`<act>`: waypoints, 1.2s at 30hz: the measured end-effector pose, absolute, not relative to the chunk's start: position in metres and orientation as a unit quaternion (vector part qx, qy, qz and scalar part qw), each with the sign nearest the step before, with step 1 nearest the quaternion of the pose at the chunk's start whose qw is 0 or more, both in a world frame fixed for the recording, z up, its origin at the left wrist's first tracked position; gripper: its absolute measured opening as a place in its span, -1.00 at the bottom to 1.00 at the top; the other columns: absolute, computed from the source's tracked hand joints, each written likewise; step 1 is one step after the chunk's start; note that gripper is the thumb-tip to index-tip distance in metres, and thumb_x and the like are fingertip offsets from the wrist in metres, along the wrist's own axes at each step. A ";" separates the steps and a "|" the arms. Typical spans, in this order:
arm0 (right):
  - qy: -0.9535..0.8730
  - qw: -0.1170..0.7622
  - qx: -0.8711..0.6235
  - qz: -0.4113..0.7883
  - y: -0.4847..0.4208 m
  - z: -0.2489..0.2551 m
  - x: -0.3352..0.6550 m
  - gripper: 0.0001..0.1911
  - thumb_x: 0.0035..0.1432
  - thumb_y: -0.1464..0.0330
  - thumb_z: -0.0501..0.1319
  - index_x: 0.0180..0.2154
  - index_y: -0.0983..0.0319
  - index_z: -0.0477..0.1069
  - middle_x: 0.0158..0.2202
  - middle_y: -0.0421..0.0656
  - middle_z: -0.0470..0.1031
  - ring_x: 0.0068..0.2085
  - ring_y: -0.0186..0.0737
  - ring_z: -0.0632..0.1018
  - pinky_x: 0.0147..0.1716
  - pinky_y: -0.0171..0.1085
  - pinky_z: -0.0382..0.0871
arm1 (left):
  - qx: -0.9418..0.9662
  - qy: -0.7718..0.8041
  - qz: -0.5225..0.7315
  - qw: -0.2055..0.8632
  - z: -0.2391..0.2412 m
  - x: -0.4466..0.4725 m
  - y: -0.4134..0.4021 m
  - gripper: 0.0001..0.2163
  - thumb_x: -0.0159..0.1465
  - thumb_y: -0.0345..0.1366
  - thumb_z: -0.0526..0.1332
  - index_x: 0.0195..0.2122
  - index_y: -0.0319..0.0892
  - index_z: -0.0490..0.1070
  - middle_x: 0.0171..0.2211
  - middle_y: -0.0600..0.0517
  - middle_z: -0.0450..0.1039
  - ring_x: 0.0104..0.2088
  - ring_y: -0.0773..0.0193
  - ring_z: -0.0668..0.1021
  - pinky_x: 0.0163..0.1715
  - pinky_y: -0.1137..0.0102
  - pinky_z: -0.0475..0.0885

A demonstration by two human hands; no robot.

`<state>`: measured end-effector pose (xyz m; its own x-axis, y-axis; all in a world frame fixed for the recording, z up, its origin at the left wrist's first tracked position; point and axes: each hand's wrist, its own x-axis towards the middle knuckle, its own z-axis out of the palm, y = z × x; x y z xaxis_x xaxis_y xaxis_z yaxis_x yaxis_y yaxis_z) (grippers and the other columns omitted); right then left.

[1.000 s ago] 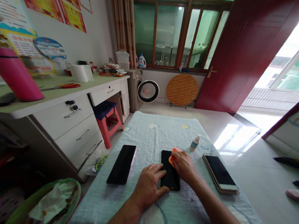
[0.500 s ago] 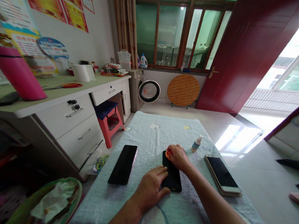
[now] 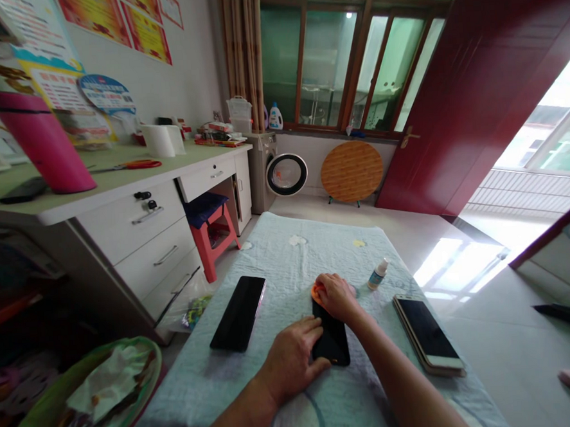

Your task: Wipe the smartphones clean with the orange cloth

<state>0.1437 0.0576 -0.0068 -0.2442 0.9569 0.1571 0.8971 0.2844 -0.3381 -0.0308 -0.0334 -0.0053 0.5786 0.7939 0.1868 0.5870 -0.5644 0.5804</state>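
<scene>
A black smartphone (image 3: 334,343) lies face up on the light blue cloth (image 3: 278,256) in front of me. My left hand (image 3: 293,353) grips its left side, with the thumb near the bottom corner and the fingers over the edge. At the phone's top end, my right hand (image 3: 338,296) presses a small orange cloth or pad (image 3: 315,292), its fingers closed on it. Another dark phone (image 3: 238,313) rests to the left. On the right are a small spray bottle (image 3: 377,274) with a white cap and a white-framed phone (image 3: 428,331) on top of another flat item.
A waste basket (image 3: 152,370) with crumpled paper stands at the lower left. Beyond it is a white desk (image 3: 150,212) holding a pink bottle (image 3: 44,141) and scissors (image 3: 137,164). A red stool (image 3: 216,240) is tucked under the desk. A red door (image 3: 433,101) stands open at right.
My right hand has slid the orange piece slightly left, over the phone's upper edge. The left hand keeps its hold on the phone. The whole view has shifted a little.
</scene>
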 end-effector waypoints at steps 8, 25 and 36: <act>-0.760 0.176 -0.620 0.081 0.050 -0.013 0.173 -0.86 0.17 0.52 0.09 -0.30 0.24 0.40 -0.28 -0.12 0.51 -0.20 -0.22 0.43 -0.18 -0.32 0.15 | 0.858 0.415 0.194 0.230 -0.005 -0.029 -0.034 -0.48 0.14 -0.23 0.35 0.12 -0.27 0.39 0.18 -0.20 0.33 0.20 -0.01 0.37 0.22 0.14 0.25; -0.707 0.168 -0.685 0.058 -0.006 0.002 0.157 -0.86 0.22 0.45 0.08 -0.28 0.22 0.42 -0.30 -0.08 0.50 -0.22 -0.15 0.47 -0.23 -0.30 0.21 | 0.868 0.400 0.199 0.219 -0.002 -0.030 -0.035 -0.50 0.19 -0.15 0.31 0.11 -0.28 0.39 0.16 -0.22 0.35 0.19 -0.04 0.38 0.21 0.10 0.25; -0.714 0.158 -0.676 0.091 -0.061 0.001 0.152 -0.83 0.23 0.50 0.08 -0.31 0.20 0.42 -0.32 -0.12 0.47 -0.25 -0.18 0.45 -0.23 -0.30 0.23 | 0.877 0.391 0.210 0.183 -0.016 -0.030 -0.031 -0.49 0.23 -0.05 0.27 0.10 -0.29 0.41 0.15 -0.25 0.36 0.18 -0.06 0.39 0.18 0.09 0.30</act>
